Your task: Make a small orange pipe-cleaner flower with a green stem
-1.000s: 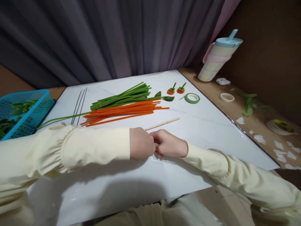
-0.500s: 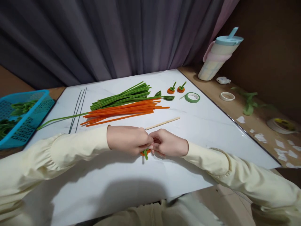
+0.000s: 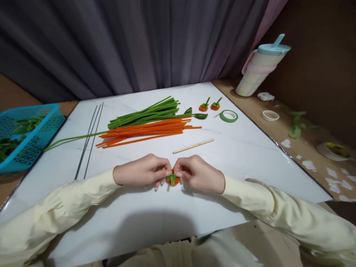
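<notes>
A small orange pipe-cleaner persimmon [image 3: 173, 181] with a green leafy top is pinched between my two hands, low over the white table. My left hand [image 3: 143, 171] grips its left side with thumb and fingertips. On the opposite side my right hand [image 3: 198, 172] pinches the edge of the green top, its fingers curled. Just beyond the hands lies a thin wooden stick [image 3: 193, 146]. Farther back rest a bundle of orange pipe cleaners [image 3: 147, 130] and a bundle of green pipe cleaners [image 3: 144, 114].
Two finished orange pieces [image 3: 203, 107] and a roll of green tape [image 3: 228, 116] lie at the back right. Thin dark wires [image 3: 90, 139] and a blue basket [image 3: 30, 152] are at left. A tumbler [image 3: 257, 70] and paper scraps [image 3: 309, 165] occupy the brown surface at right.
My left hand has drawn back to the left and the hands are slightly apart. More of the persimmon's orange body and green top now shows, facing up.
</notes>
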`<act>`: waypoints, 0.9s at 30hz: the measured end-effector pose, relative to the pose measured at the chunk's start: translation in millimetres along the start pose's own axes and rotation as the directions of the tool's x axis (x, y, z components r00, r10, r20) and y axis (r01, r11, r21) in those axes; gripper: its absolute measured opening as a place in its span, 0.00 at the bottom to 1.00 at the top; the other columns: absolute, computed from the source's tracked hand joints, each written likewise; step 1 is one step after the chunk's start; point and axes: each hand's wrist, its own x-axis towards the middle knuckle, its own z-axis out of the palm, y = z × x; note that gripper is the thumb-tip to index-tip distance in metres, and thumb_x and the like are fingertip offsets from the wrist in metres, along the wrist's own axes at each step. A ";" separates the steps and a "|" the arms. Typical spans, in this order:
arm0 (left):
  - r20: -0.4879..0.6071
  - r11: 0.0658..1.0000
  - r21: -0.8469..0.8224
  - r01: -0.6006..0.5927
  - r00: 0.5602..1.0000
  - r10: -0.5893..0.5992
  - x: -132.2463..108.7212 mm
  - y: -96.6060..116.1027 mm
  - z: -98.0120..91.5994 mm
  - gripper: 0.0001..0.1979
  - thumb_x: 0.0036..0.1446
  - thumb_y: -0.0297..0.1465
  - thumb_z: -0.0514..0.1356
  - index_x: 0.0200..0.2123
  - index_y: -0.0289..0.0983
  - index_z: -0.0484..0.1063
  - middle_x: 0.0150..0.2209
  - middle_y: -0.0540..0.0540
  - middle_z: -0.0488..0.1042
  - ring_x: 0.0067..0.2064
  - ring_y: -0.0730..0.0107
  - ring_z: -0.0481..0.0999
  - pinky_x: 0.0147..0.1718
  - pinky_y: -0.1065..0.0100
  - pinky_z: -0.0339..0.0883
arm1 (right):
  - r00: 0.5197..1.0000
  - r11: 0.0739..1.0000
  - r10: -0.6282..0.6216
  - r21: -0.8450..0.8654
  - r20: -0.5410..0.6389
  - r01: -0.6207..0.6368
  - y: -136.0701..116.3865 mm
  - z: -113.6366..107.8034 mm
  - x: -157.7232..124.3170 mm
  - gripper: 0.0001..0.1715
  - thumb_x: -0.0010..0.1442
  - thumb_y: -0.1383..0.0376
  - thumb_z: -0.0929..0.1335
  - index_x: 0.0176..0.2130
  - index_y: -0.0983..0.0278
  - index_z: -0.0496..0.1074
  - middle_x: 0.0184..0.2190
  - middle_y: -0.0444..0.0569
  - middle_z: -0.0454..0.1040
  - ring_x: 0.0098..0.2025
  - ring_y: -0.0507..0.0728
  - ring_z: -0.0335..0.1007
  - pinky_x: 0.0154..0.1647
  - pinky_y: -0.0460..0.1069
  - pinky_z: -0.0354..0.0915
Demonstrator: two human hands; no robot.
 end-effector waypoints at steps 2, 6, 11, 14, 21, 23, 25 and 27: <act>0.050 0.996 -0.057 0.064 0.997 -0.061 0.5 -0.6 0.4 0.14 0.61 0.37 0.49 0.32 0.33 0.66 0.21 0.51 0.69 0.18 0.79 0.65 0.16 0.78 0.60 | 0.999 0.999 -0.006 -0.032 0.040 0.007 0.0 -1.3 1.4 0.09 0.50 0.78 0.63 0.25 0.66 0.66 0.19 0.41 0.68 0.21 0.47 0.60 0.25 0.41 0.56; 0.010 0.997 0.065 -0.046 0.999 0.046 -0.2 -3.4 -4.6 0.13 0.62 0.34 0.49 0.34 0.33 0.68 0.23 0.50 0.70 0.20 0.79 0.66 0.20 0.77 0.61 | 0.990 1.000 0.025 0.007 0.136 -0.027 -1.5 -6.8 5.4 0.08 0.53 0.77 0.63 0.26 0.67 0.65 0.18 0.39 0.65 0.19 0.46 0.57 0.25 0.41 0.56; -0.073 0.890 0.315 -0.331 0.926 0.371 -4.1 -12.3 -5.4 0.09 0.60 0.27 0.51 0.39 0.34 0.70 0.31 0.47 0.73 0.31 0.77 0.70 0.32 0.77 0.60 | 0.981 0.998 0.022 0.045 0.193 -0.031 -2.4 -9.8 8.1 0.08 0.54 0.76 0.62 0.26 0.67 0.65 0.15 0.38 0.63 0.18 0.45 0.56 0.23 0.41 0.55; -0.072 0.888 0.294 -0.352 0.919 0.388 -3.6 -16.6 -2.6 0.09 0.61 0.28 0.52 0.40 0.34 0.71 0.34 0.46 0.74 0.33 0.76 0.71 0.33 0.77 0.61 | 0.979 0.999 0.005 0.031 0.202 -0.012 -1.4 -9.5 8.8 0.08 0.54 0.76 0.63 0.26 0.67 0.66 0.17 0.39 0.65 0.19 0.46 0.57 0.23 0.41 0.55; -0.129 0.886 0.274 -0.373 0.899 0.418 2.0 -21.2 4.4 0.08 0.60 0.28 0.53 0.37 0.34 0.71 0.33 0.46 0.74 0.32 0.76 0.71 0.32 0.76 0.61 | 0.985 1.000 -0.017 -0.018 0.172 0.021 2.0 -7.6 9.5 0.08 0.52 0.77 0.63 0.26 0.67 0.67 0.19 0.40 0.67 0.21 0.47 0.59 0.24 0.41 0.56; -0.142 0.878 0.282 -0.386 0.888 0.436 1.7 -24.0 7.0 0.08 0.60 0.28 0.52 0.37 0.34 0.71 0.33 0.46 0.74 0.32 0.76 0.71 0.32 0.76 0.61 | 0.985 0.999 -0.024 -0.027 0.169 0.029 2.3 -7.1 9.7 0.08 0.52 0.77 0.63 0.26 0.67 0.67 0.19 0.40 0.66 0.21 0.46 0.58 0.25 0.41 0.55; -0.159 0.868 0.296 -0.398 0.876 0.455 0.7 -27.4 9.9 0.08 0.60 0.28 0.52 0.37 0.34 0.70 0.32 0.46 0.73 0.32 0.76 0.71 0.33 0.76 0.61 | 0.984 0.999 -0.026 -0.031 0.175 0.032 2.3 -6.9 10.0 0.08 0.52 0.77 0.63 0.27 0.67 0.67 0.19 0.39 0.65 0.21 0.46 0.57 0.25 0.41 0.55; -0.175 0.857 0.310 -0.412 0.861 0.477 -0.1 -30.7 12.8 0.08 0.60 0.29 0.52 0.37 0.34 0.70 0.33 0.46 0.73 0.33 0.75 0.71 0.33 0.76 0.61 | 0.982 0.999 -0.024 -0.030 0.185 0.030 2.2 -6.9 10.1 0.08 0.52 0.77 0.63 0.27 0.67 0.67 0.19 0.40 0.65 0.21 0.46 0.57 0.25 0.41 0.55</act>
